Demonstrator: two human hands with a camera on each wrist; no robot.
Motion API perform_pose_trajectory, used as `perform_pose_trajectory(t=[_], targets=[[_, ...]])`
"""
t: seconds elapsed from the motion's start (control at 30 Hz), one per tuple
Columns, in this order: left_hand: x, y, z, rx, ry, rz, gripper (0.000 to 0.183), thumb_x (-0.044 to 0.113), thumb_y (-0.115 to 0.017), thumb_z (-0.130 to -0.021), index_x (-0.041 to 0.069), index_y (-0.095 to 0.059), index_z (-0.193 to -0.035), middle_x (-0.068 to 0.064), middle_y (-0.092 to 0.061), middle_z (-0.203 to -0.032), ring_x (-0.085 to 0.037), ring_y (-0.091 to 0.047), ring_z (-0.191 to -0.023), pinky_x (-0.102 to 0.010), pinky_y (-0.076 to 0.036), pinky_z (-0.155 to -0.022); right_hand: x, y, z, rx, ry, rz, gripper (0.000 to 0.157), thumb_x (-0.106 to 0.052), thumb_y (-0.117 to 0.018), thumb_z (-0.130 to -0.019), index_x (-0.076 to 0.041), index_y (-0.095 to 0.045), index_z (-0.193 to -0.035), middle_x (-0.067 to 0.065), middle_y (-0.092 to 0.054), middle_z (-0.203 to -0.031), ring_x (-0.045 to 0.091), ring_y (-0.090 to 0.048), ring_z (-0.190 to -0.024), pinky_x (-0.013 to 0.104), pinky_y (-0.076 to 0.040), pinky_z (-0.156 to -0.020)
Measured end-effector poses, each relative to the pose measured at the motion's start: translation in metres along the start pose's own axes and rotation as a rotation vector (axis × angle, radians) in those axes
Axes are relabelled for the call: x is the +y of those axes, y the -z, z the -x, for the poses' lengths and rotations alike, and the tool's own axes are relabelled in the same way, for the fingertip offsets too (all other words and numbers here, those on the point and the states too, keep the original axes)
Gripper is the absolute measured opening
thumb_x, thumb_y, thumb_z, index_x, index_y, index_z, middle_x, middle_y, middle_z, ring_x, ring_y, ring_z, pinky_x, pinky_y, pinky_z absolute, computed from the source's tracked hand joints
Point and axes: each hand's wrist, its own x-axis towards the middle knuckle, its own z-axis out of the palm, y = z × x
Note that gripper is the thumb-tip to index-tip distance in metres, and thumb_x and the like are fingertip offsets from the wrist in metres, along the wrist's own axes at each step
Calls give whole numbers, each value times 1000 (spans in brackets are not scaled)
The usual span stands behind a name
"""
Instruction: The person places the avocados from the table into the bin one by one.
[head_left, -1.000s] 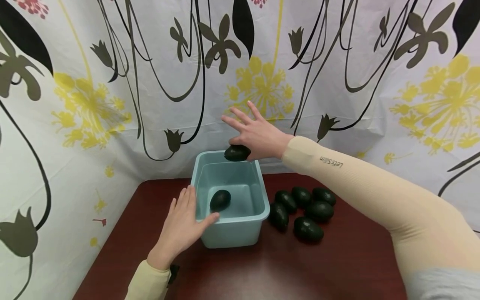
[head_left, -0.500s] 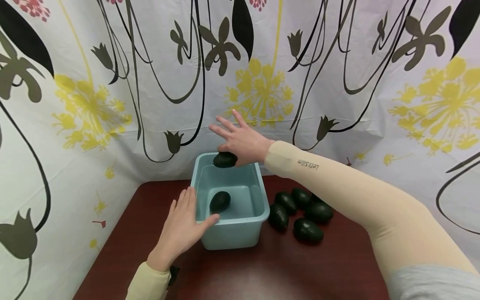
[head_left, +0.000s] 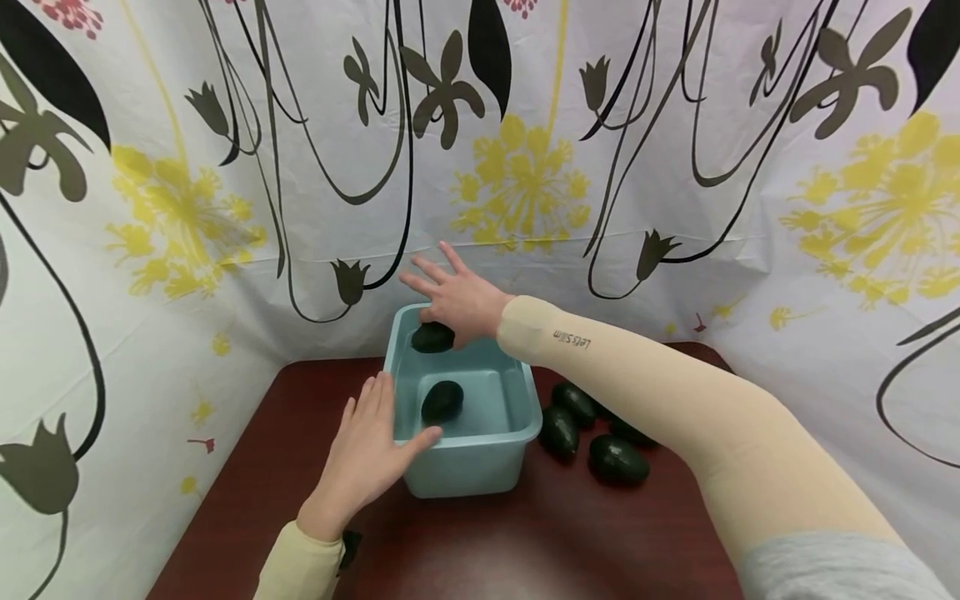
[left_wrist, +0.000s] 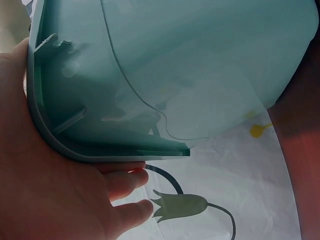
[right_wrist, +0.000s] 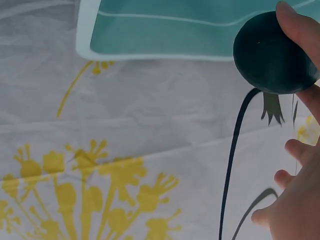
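In the head view my right hand (head_left: 467, 307) pinches a dark green avocado (head_left: 432, 337) above the far left part of a pale blue plastic bin (head_left: 465, 479). The right wrist view shows that avocado (right_wrist: 272, 55) between thumb and index finger, the other fingers spread away from it. Another avocado (head_left: 442, 402) lies on the bin's floor near the front left. My left hand (head_left: 363, 458) rests on the bin's near left corner with fingers straight, thumb along the front rim. Up close, the left wrist view has this hand (left_wrist: 65, 190) against the bin's rim (left_wrist: 37, 115).
Several avocados (head_left: 617, 460) lie on the dark red-brown table (head_left: 540, 542) right of the bin, partly hidden by my right forearm. A white curtain (head_left: 300, 167) with printed flowers hangs behind the table and along its left side.
My right hand has moved left and down with the avocado, from the bin's far right edge to over its far left part. The left hand has stayed at the near left corner.
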Motion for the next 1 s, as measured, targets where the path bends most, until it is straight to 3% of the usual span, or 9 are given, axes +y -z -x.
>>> perform_pose_trajectory(t=[0.23,0.43,0.6,1.0], targets=[[1,0,-1,-7,2,-8,121,88,-44,-82,-1,-15,-160,-17,-15,-166,-35,-12,-152,-62,-12,-118,-10,-6,-4,-26,14,18,66,-62,-80,-76,-41,-63,-136,8,-9,-168,39,4,-152,70,8,-112],[1,0,-2,-5,-3,-6,117,81,-52,-85,-1,-15,-160,-18,-16,-165,-36,-13,-152,-63,-13,-117,-8,-10,-5,-36,11,34,68,-63,-80,-75,-42,-62,-137,8,-7,-169,39,2,-153,71,6,-113],[0,-1,-2,-6,-4,-8,120,86,-46,-83,-1,-16,-159,-18,-16,-165,-36,-13,-152,-63,-13,-117,-9,-14,-6,-46,8,49,70,-65,-80,-74,-43,-61,-138,8,-6,-169,39,2,-152,71,6,-112],[0,0,-2,-13,4,-6,119,84,-48,-84,0,-15,-160,-18,-15,-166,-36,-13,-152,-63,-13,-117,-15,-15,-10,-66,17,38,69,-59,-82,-76,-40,-62,-138,8,-5,-169,39,4,-152,70,5,-113]])
